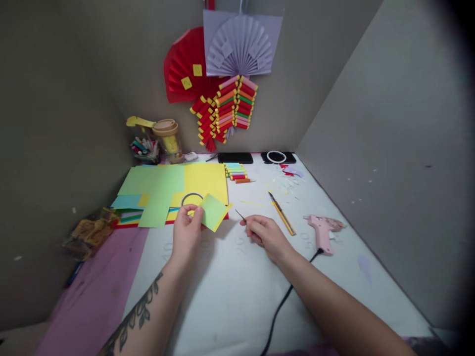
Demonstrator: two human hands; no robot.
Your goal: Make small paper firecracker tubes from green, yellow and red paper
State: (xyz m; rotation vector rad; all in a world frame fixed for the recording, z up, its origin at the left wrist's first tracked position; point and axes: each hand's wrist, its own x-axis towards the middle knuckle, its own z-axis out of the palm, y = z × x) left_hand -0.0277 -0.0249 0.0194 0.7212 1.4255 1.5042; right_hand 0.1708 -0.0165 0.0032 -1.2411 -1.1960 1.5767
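My left hand (188, 225) pinches a small light green paper piece (214, 212) by its left side, above the table. Yellow strips run along the paper's right edge. Between the fingertips of my right hand (261, 232) is a thin dark stick (240, 215), its point angled up toward the paper but apart from it. What kind of tool the stick is, I cannot tell. Behind my left hand lies a roll of tape (192, 195), partly hidden, on coloured paper sheets (159, 185). A yellow craft knife (282, 215) rests to the right of my right hand.
A pink glue gun (321, 231) lies at the right, its black cable (279, 307) running under my right forearm. Rolled paper tubes (235, 171) and paper scraps (291, 184) lie farther back. A lidded cup (168, 141) and pen holder (144, 150) stand at back left.
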